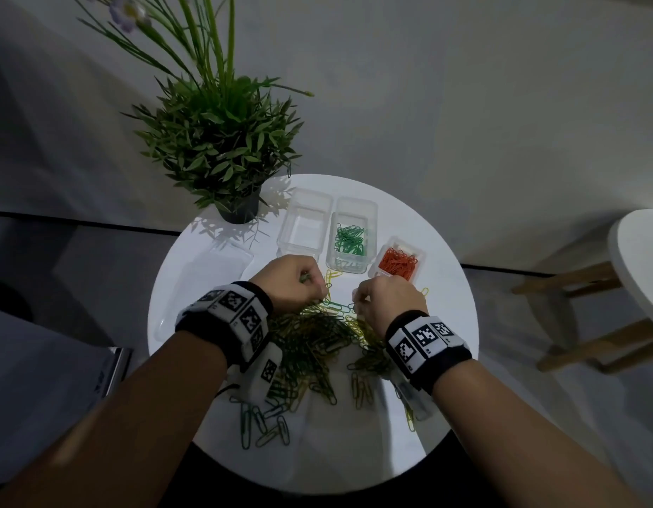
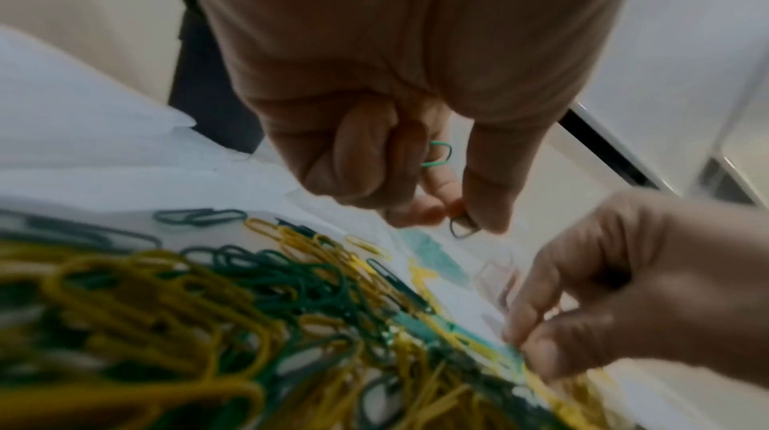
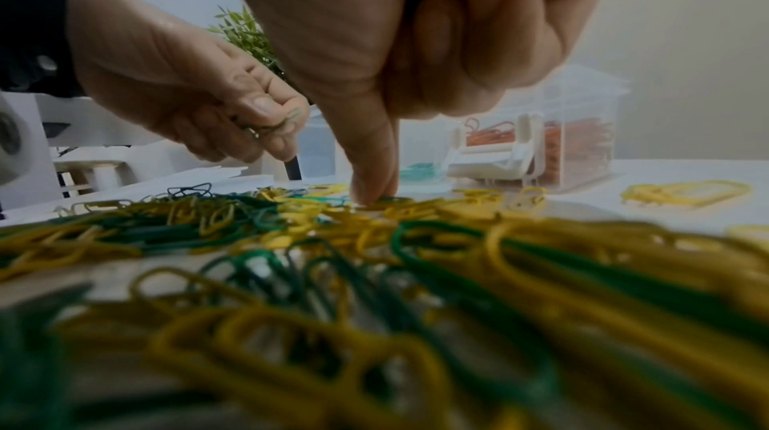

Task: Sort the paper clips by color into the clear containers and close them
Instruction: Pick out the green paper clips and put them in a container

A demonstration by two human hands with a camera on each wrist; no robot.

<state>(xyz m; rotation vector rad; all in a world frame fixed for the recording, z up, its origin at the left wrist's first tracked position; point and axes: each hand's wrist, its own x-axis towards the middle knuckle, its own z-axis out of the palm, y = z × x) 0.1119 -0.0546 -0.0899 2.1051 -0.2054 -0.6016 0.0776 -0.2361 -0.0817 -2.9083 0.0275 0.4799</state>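
A pile of green and yellow paper clips lies in the middle of the round white table. My left hand hovers over the pile's far edge, fingers curled round green clips, thumb and forefinger pinching a dark one. To its right, my right hand pinches a green clip at the top of the pile, the other fingers curled in. Behind stand three open clear containers: an empty one, one with green clips, one with orange clips.
A potted plant stands at the table's back left. Clear lids lie on the left side. A few loose yellow clips lie near the orange container. A second white table with wooden legs stands to the right.
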